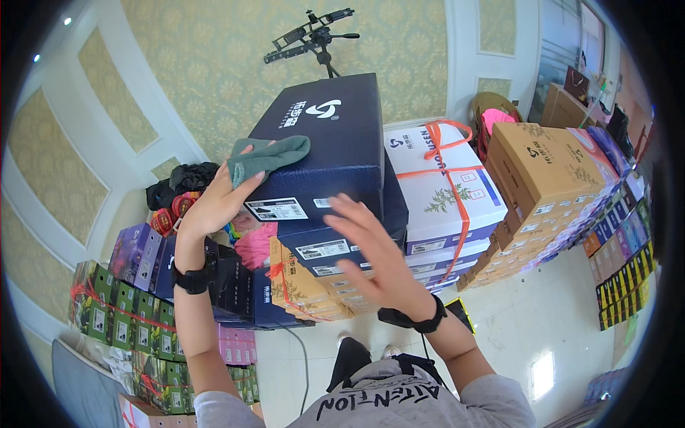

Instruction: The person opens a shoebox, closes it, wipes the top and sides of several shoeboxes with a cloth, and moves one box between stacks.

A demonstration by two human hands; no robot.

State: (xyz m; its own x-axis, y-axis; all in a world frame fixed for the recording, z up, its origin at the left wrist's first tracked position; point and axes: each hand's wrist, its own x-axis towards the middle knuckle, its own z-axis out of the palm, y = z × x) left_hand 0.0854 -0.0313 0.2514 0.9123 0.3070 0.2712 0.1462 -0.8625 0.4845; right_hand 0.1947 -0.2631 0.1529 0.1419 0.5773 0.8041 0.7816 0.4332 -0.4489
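Note:
A dark navy shoebox (325,153) lies on top of a stack of boxes in front of me. My left hand (232,182) is closed on a folded green cloth (275,157), which rests against the left part of the box's lid. Part of the cloth is hidden under my fingers. My right hand (374,257) is at the box's near side with fingers spread, holding nothing; I cannot tell whether the fingertips touch the box. White labels (277,209) show on the near side of the top box. Below it sits another navy shoebox (335,246).
White shoeboxes (442,178) tied with orange ribbon stand right of the stack, then tan shoeboxes (546,167). Green shoeboxes (143,321) are piled at left. Behind the stack is a black tripod mount (317,39). A cable (303,357) runs across the floor near my feet.

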